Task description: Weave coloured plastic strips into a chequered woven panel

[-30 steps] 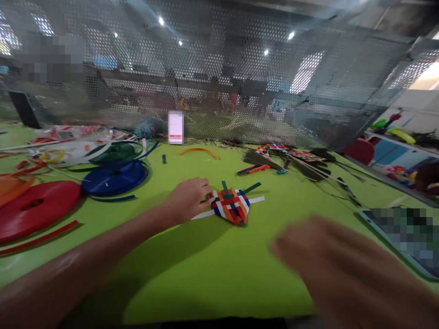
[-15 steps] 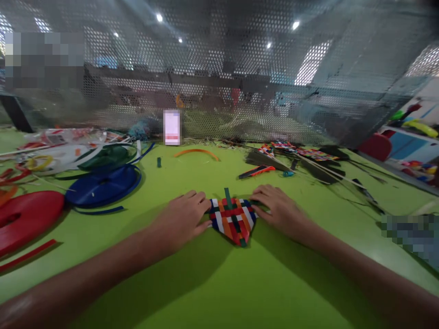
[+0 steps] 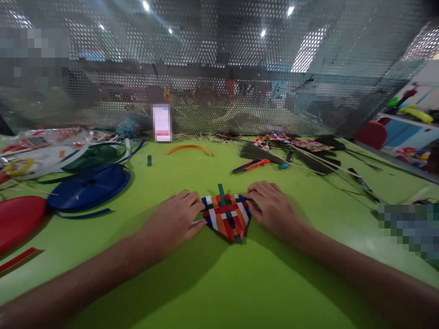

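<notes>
A small woven ribbon piece point(image 3: 227, 218) in red, white, orange, blue and green lies on the green table point(image 3: 219, 283), its pointed end toward me. One dark green ribbon end point(image 3: 221, 194) sticks up from its far edge. My left hand point(image 3: 174, 217) pinches the left edge, and a thin white strip end shows beside its thumb. The right edge is gripped between the thumb and fingers of my right hand point(image 3: 272, 208). Fingertips of both hands partly hide the side edges.
Rolls of blue ribbon point(image 3: 89, 185) and red ribbon point(image 3: 20, 219) lie at left. Farther off are an orange strip point(image 3: 188, 147), an orange-and-black cutter point(image 3: 251, 165) and a bright phone-like screen point(image 3: 162, 122). Woven pieces point(image 3: 310, 145) sit at back right, before a perforated metal screen point(image 3: 202, 91).
The whole view has shifted slightly, so things appear farther left and higher. My left thumb has drawn back a little, baring a white strip end. Both hands keep their hold.
</notes>
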A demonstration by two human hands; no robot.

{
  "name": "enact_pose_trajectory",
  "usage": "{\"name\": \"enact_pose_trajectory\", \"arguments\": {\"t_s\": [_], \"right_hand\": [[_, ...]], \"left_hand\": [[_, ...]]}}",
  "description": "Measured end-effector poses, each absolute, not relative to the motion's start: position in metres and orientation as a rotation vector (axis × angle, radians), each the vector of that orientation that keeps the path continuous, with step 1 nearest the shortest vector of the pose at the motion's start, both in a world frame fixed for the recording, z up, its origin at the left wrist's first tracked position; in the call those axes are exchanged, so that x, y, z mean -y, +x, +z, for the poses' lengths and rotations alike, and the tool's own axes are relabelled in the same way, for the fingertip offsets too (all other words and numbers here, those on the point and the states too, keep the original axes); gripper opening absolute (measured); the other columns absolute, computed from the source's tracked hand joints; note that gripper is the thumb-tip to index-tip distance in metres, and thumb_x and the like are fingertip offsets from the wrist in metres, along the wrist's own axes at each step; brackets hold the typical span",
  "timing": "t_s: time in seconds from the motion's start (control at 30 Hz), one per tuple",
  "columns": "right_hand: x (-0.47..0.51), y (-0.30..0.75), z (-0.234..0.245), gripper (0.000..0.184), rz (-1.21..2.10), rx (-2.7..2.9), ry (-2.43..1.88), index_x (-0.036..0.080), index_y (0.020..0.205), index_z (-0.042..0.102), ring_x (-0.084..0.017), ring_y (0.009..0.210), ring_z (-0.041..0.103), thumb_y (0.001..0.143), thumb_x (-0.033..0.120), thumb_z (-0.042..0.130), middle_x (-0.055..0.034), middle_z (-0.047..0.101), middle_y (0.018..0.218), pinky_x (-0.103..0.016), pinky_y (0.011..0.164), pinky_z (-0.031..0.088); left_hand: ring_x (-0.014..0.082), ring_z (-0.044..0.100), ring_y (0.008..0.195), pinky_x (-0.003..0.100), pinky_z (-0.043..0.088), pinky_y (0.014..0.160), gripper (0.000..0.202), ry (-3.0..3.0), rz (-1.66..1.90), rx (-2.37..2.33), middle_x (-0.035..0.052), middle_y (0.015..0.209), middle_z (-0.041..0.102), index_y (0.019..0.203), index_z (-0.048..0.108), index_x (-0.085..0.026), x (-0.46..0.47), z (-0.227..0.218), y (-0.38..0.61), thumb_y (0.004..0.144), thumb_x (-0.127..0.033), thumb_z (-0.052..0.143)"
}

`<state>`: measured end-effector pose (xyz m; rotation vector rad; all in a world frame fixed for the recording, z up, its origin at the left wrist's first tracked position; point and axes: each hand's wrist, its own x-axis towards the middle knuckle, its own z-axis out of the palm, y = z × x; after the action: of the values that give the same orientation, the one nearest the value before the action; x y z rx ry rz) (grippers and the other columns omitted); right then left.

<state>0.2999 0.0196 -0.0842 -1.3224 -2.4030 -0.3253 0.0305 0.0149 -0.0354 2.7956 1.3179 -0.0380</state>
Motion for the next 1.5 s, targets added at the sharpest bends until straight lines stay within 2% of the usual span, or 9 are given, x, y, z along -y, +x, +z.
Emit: {"name": "enact_pose_trajectory", "arguments": {"t_s": [0.23, 0.37, 0.53, 0.63, 0.8, 0.93, 1.17, 1.4, 1.5], "right_hand": [[-0.02, 0.299, -0.084, 0.02, -0.286, 2.41, -1.371, 0.014, 0.101, 0.07, -0.029, 0.096, 0.06, 0.095, 0.017, 0.051, -0.0147, 0.069, 0.102, -0.047, 0.086, 0.051], [-0.022, 0.303, -0.086, 0.024, -0.11, 2.342, -1.366, 0.016, 0.113, 0.067, -0.029, 0.101, 0.062, 0.095, 0.015, 0.051, -0.0138, 0.07, 0.109, -0.051, 0.093, 0.05], [-0.027, 0.309, -0.082, 0.028, 0.155, 2.249, -1.387, 0.018, 0.12, 0.064, -0.03, 0.105, 0.062, 0.094, 0.027, 0.059, -0.0129, 0.07, 0.112, -0.051, 0.094, 0.05], [-0.028, 0.311, -0.078, 0.026, 0.314, 2.2, -1.373, 0.018, 0.114, 0.067, -0.027, 0.099, 0.065, 0.089, 0.023, 0.064, -0.0118, 0.072, 0.108, -0.046, 0.089, 0.053], [-0.031, 0.313, -0.077, 0.015, 0.458, 2.032, -1.275, 0.019, 0.097, 0.071, -0.022, 0.087, 0.068, 0.085, 0.017, 0.063, -0.0084, 0.073, 0.095, -0.037, 0.079, 0.055], [-0.03, 0.314, -0.072, 0.013, 0.511, 1.863, -1.204, 0.019, 0.093, 0.072, -0.022, 0.085, 0.068, 0.082, 0.022, 0.066, -0.0071, 0.073, 0.092, -0.038, 0.08, 0.057], [-0.022, 0.313, -0.059, 0.013, 0.643, 1.665, -1.093, 0.023, 0.091, 0.075, -0.02, 0.083, 0.069, 0.078, 0.024, 0.074, -0.004, 0.075, 0.09, -0.036, 0.08, 0.058], [-0.027, 0.316, -0.059, 0.015, 0.849, 1.616, -1.171, 0.022, 0.088, 0.077, -0.02, 0.076, 0.07, 0.073, 0.026, 0.078, -0.0049, 0.076, 0.084, -0.036, 0.073, 0.06], [-0.026, 0.315, -0.058, 0.019, 0.915, 1.54, -1.127, 0.022, 0.089, 0.077, -0.019, 0.077, 0.07, 0.071, 0.026, 0.081, -0.0049, 0.076, 0.086, -0.034, 0.073, 0.061]], "left_hand": [[0.0289, 0.06, 0.104, 0.044, 0.052, 0.087, 0.027, 2.767, 0.023, -1.3, 0.0119, 0.113, 0.066, 0.117, 0.067, -0.016, -0.018, -0.038, 0.03, 0.094, -0.028, 0.062], [0.0284, 0.062, 0.102, 0.044, 0.052, 0.086, 0.025, 2.734, 0.113, -1.349, 0.0104, 0.108, 0.067, 0.115, 0.068, -0.017, -0.018, -0.037, 0.027, 0.094, -0.031, 0.062], [0.0297, 0.063, 0.107, 0.046, 0.051, 0.092, 0.04, 2.637, 0.21, -1.41, 0.0116, 0.118, 0.067, 0.127, 0.061, -0.019, -0.019, -0.036, 0.025, 0.094, -0.04, 0.061], [0.0302, 0.062, 0.11, 0.046, 0.05, 0.094, 0.045, 2.607, 0.188, -1.398, 0.0123, 0.122, 0.066, 0.131, 0.058, -0.018, -0.022, -0.037, 0.025, 0.093, -0.041, 0.062], [0.0314, 0.061, 0.112, 0.047, 0.049, 0.095, 0.04, 2.6, 0.202, -1.402, 0.014, 0.121, 0.067, 0.125, 0.06, -0.016, -0.025, -0.035, 0.023, 0.092, -0.039, 0.062], [0.0297, 0.061, 0.112, 0.047, 0.048, 0.098, 0.036, 2.618, 0.383, -1.393, 0.0122, 0.12, 0.068, 0.121, 0.061, -0.018, -0.027, -0.033, 0.02, 0.093, -0.04, 0.058], [0.0243, 0.068, 0.097, 0.04, 0.053, 0.087, 0.048, 2.346, 0.667, -1.416, 0.0085, 0.113, 0.073, 0.123, 0.061, -0.019, -0.044, -0.018, 0.003, 0.089, -0.053, 0.057], [0.0247, 0.066, 0.101, 0.041, 0.051, 0.092, 0.033, 2.558, 0.855, -1.376, 0.0111, 0.109, 0.072, 0.106, 0.065, -0.015, -0.046, -0.022, 0.003, 0.091, -0.043, 0.055], [0.0248, 0.065, 0.104, 0.043, 0.051, 0.095, 0.035, 2.523, 0.833, -1.295, 0.0103, 0.113, 0.07, 0.114, 0.062, -0.017, -0.036, -0.023, 0.011, 0.09, -0.043, 0.059]]}}
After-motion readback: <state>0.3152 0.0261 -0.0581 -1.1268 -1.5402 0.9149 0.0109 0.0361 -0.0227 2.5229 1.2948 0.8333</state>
